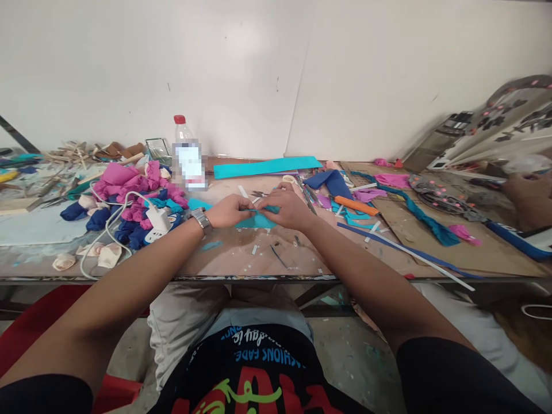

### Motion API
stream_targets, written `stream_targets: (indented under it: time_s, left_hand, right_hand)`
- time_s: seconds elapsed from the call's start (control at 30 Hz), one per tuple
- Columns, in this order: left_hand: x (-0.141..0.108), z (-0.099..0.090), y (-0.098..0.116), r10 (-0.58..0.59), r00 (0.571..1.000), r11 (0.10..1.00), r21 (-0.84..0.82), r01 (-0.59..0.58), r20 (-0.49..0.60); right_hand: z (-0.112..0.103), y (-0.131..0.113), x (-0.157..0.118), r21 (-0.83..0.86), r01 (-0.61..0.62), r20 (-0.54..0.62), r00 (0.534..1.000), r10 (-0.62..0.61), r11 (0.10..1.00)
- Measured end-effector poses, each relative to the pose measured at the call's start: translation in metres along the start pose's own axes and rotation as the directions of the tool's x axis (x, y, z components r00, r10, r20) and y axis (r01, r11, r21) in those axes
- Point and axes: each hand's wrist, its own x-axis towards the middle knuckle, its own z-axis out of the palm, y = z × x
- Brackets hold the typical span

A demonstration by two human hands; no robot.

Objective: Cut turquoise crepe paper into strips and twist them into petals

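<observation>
My left hand (230,211) and my right hand (287,206) meet over the middle of the table, thumbs and fingertips pinched close together. Between them they grip a turquoise strip of fabric or crepe paper (257,221), part of which hangs below my fingers. Metal scissors (259,194) lie just behind the fingertips, partly covered by my right hand. A roll of tape (288,179) shows beyond the right knuckles. Farther back, a long turquoise strip (267,167) lies flat along the wall.
Pink and blue crumpled flowers (129,184), a white charger (157,218) with cable and a bottle (183,135) stand left, beside a lit phone (190,167). Rightward lie an orange cutter (356,206), coloured scraps and cardboard (401,236). Another person's hand (528,195) is at far right.
</observation>
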Motion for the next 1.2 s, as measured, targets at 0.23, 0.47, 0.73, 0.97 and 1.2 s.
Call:
stream_targets:
  time_s: [0.23, 0.47, 0.73, 0.97, 1.2]
  left_hand:
    - [0.0018, -0.0004, -0.0042, -0.047, 0.999, 0.995, -0.083, 0.048, 0.018]
    - [0.0024, -0.0023, -0.0089, -0.052, 0.998, 0.994, -0.095, 0.054, 0.023]
    - [0.0003, -0.0043, -0.0009, -0.054, 0.997, 0.993, -0.106, 0.058, 0.046]
    - [0.0008, -0.0016, -0.0027, -0.049, 0.999, 0.997, -0.052, 0.05, 0.021]
    - [0.0008, -0.002, -0.0059, -0.073, 0.997, 0.997, -0.018, 0.073, -0.007]
  right_hand:
    - [-0.0016, -0.0017, 0.0009, -0.01, 0.024, -0.003, 1.0, -0.024, 1.0]
    - [-0.002, 0.0006, 0.0001, 0.004, 0.035, 0.032, 0.999, -0.035, 0.999]
    - [-0.0038, -0.0006, 0.0, 0.024, 0.0, 0.051, 0.999, -0.001, 1.0]
    - [-0.0041, -0.0005, 0.0002, 0.029, -0.012, 0.043, 0.999, 0.011, 1.0]
    - [-0.0039, -0.0009, 0.0, 0.035, -0.008, 0.032, 0.999, 0.007, 0.999]
